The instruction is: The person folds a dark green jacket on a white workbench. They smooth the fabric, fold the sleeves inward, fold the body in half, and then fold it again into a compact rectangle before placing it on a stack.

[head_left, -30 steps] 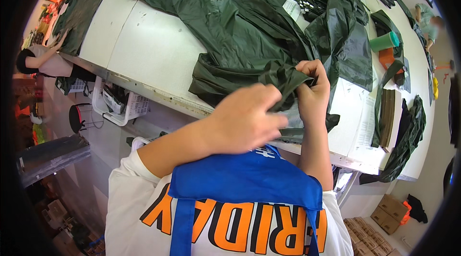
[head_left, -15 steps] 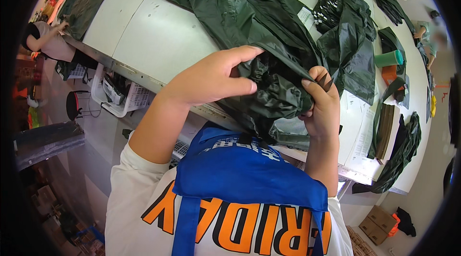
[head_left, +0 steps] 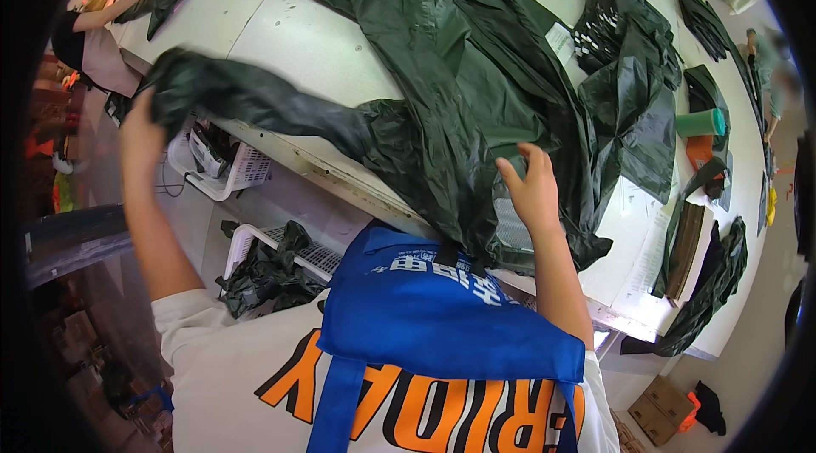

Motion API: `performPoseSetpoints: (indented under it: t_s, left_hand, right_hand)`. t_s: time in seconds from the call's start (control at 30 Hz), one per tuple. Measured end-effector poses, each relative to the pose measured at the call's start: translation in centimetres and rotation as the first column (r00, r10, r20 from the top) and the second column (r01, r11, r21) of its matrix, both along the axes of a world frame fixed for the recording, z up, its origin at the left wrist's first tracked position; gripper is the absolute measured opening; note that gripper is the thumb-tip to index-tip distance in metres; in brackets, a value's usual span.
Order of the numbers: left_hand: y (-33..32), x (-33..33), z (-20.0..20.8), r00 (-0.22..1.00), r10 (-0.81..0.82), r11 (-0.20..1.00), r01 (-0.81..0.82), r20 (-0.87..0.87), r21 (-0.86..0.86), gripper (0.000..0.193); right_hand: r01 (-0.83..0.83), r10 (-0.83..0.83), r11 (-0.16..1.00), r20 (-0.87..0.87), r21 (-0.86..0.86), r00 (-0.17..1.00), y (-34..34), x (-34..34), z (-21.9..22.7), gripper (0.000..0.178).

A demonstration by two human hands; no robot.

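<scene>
A shiny dark green garment (head_left: 476,70) lies spread over the white table and hangs toward my apron. One long narrow piece of it, like a sleeve (head_left: 280,104), is stretched out to the left. At its far end my left hand (head_left: 146,117) grips the bunched fabric; motion blurs the cloth there, and the fingers are partly hidden. Over the garment's near right part is my right hand (head_left: 535,189), thumb and fingers apart, with nothing visible in it. Close to that hand, a pale mesh panel (head_left: 512,223) shows in the fabric.
White baskets (head_left: 246,168) stand below the table edge, one with dark green cloth (head_left: 272,274). To the right on the table are stacked dark garments (head_left: 625,36), a green cylinder (head_left: 701,123) and a printed sheet (head_left: 650,240). Another person (head_left: 93,45) works at the far left.
My left hand has swung far left, pulling the long piece of fabric out straight from the bunched cloth. My right hand has let go and its fingers have spread. A basket of cloth has come into view.
</scene>
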State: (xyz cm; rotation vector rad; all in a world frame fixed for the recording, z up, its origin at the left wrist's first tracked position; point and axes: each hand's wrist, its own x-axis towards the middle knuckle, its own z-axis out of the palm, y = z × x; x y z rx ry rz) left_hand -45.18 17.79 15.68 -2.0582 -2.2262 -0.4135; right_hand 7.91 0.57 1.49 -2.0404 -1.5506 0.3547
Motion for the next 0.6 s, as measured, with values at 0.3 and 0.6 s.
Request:
performPoseSetpoints:
  t_s: [0.3,0.6]
  left_hand:
    - [-1.3,5.8,-5.4,0.982,-0.058,0.884,0.134,-0.178,0.448,0.044]
    - [-0.3,19.5,-19.4,0.89,-0.422,0.821,0.456,0.173,-0.344,0.072]
  right_hand:
    - [-0.085,0.077,0.974,-0.048,-0.208,0.996,4.5,-2.3,-4.3,0.051]
    - [0.015,-0.057,0.989,-0.278,-0.15,0.959,10.7,-5.5,-0.1,0.035]
